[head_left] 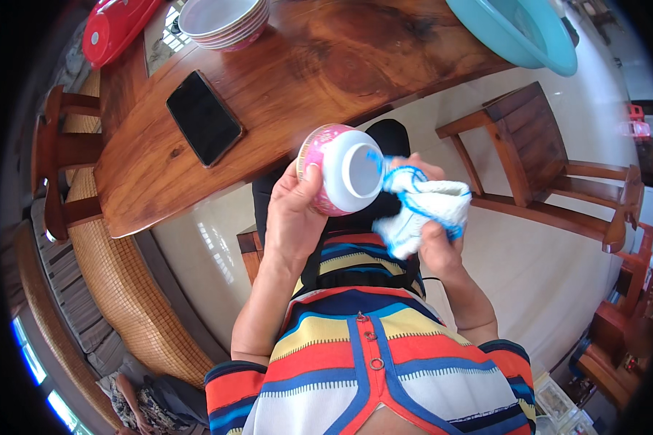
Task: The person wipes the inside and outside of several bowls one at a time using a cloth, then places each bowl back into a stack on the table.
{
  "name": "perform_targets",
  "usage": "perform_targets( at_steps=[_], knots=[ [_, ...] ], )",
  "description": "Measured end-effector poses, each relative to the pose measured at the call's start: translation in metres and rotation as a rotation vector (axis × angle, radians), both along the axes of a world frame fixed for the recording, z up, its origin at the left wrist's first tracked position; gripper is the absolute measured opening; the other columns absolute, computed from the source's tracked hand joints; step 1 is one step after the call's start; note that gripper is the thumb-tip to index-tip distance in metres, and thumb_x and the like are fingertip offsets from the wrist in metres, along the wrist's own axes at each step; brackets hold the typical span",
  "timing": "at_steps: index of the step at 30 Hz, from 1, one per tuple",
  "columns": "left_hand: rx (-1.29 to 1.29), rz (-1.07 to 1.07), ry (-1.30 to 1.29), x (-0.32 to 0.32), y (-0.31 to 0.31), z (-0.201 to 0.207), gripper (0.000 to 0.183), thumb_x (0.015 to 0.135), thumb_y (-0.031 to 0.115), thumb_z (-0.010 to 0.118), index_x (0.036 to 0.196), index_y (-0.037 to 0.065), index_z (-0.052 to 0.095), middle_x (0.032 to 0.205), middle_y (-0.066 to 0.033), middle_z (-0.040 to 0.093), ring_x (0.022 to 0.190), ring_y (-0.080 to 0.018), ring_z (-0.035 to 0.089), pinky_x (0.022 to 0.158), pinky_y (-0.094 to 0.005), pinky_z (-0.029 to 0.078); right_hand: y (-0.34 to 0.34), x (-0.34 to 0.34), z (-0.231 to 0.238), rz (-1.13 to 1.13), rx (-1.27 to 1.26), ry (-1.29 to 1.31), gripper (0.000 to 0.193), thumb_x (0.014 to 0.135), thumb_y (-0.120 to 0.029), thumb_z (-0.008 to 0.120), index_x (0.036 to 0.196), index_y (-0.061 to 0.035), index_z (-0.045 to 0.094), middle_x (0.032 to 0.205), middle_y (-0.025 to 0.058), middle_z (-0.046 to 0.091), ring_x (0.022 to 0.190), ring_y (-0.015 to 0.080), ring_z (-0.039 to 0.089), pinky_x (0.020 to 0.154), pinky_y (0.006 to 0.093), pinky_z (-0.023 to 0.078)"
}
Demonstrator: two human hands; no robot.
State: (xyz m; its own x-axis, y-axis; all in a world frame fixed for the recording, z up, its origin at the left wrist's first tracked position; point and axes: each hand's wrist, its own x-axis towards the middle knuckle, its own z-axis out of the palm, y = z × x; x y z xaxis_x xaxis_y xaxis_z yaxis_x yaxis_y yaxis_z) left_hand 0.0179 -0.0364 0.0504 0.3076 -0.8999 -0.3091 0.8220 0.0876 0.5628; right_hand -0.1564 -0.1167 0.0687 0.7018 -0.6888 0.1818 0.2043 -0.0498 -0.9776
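My left hand (295,205) grips a pink and white bowl (331,174) by its side, thumb on the outer wall. The bowl is tipped over, so its white base and foot ring face me and to the right. In my right hand (441,243) is a white cloth with blue edging (426,208), bunched up, with the thumb pressing on it. A fold of the cloth touches or nearly touches the bowl's base, and it is slightly blurred. Both hands are held over my lap, just off the table's near edge.
A dark phone (205,118) lies on the wooden table (297,80). Behind it stands a stack of several bowls (225,22), with a red plastic item (112,32) at far left. A light blue basin (519,32) sits at the far right. Wooden chairs (530,145) flank the table.
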Motion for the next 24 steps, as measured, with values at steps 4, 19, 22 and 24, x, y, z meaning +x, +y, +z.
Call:
perform_targets(
  at_steps=[4, 19, 22, 24],
  knots=[
    [0.071, -0.144, -0.57, -0.028, 0.013, 0.017, 0.026, 0.086, 0.002, 0.053, 0.112, 0.003, 0.054, 0.101, -0.0084, 0.062, 0.091, -0.0134, 0.059, 0.08, -0.0301, 0.049, 0.004, 0.031, 0.026, 0.012, -0.906, 0.476, 0.056, 0.079, -0.038, 0.064, 0.128, -0.0141, 0.05, 0.137, 0.0159, 0.037, 0.13, 0.0384, 0.028, 0.106, 0.055, 0.012],
    [-0.194, 0.013, -1.864, -0.044, 0.004, 0.012, 0.048, 0.07, 0.033, 0.074, 0.102, 0.002, 0.057, 0.112, -0.0132, 0.057, 0.108, -0.0333, 0.05, 0.086, -0.0442, 0.04, -0.031, -0.001, -0.041, -0.08, 0.556, -0.016, 0.058, 0.074, 0.012, 0.05, 0.129, -0.0035, 0.046, 0.126, 0.0109, 0.052, 0.114, 0.017, 0.051, 0.097, 0.027, 0.039],
    [0.123, 0.209, -1.5, -0.034, 0.009, -0.001, 0.059, 0.077, 0.029, 0.072, 0.121, 0.003, 0.043, 0.12, -0.0164, 0.047, 0.107, -0.0314, 0.048, 0.087, -0.0408, 0.042, -0.028, -0.003, -0.042, -0.066, 0.346, -0.019, 0.062, 0.071, 0.016, 0.049, 0.13, -0.0036, 0.045, 0.128, 0.0115, 0.051, 0.116, 0.0172, 0.05, 0.099, 0.0267, 0.038],
    [0.279, 0.031, -0.831, -0.028, 0.003, -0.005, 0.058, 0.081, 0.023, 0.068, 0.125, 0.001, 0.037, 0.123, -0.0154, 0.044, 0.108, -0.0281, 0.048, 0.088, -0.0368, 0.043, -0.027, 0.002, -0.046, -0.033, 0.227, -0.042, 0.064, 0.071, 0.014, 0.054, 0.131, -0.0034, 0.043, 0.128, 0.011, 0.05, 0.116, 0.0172, 0.05, 0.099, 0.0275, 0.038]
  ],
)
